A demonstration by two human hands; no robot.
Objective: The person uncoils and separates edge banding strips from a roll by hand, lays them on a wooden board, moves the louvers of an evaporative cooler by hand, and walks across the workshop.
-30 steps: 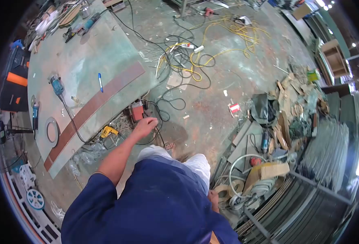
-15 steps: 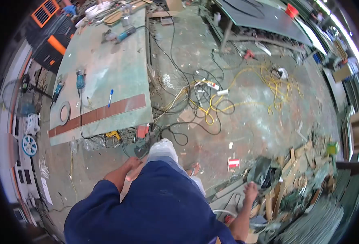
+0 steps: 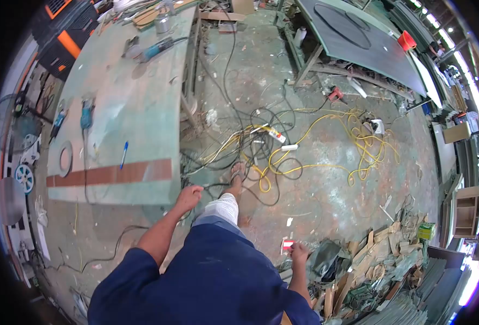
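My left hand (image 3: 189, 197) is loosely closed, in front of my body beside the near right corner of the workbench (image 3: 142, 108); whatever its fingers hold, if anything, is too small to name. On the right, my right hand (image 3: 299, 252) has its fingers curled in above the floor, next to a red and white packet (image 3: 287, 245). The bench carries a brown strip (image 3: 109, 174), a blue marker (image 3: 124, 154), a grey ring (image 3: 66, 158) and blue power tools, one of them a grinder (image 3: 158, 49). One foot (image 3: 238, 173) stands among the cables.
Black cables and a yellow cord (image 3: 310, 165) lie tangled across the floor ahead. A dark table (image 3: 358, 49) with a red bucket (image 3: 407, 40) stands at the back right. Scrap pieces (image 3: 377, 254) are heaped at the right. A blue-hubbed wheel (image 3: 24, 179) is at the left.
The view has turned and moved forward over the floor cables. My left hand has come up beside the bench corner. My right hand, low by my side at first, has swung out forward.
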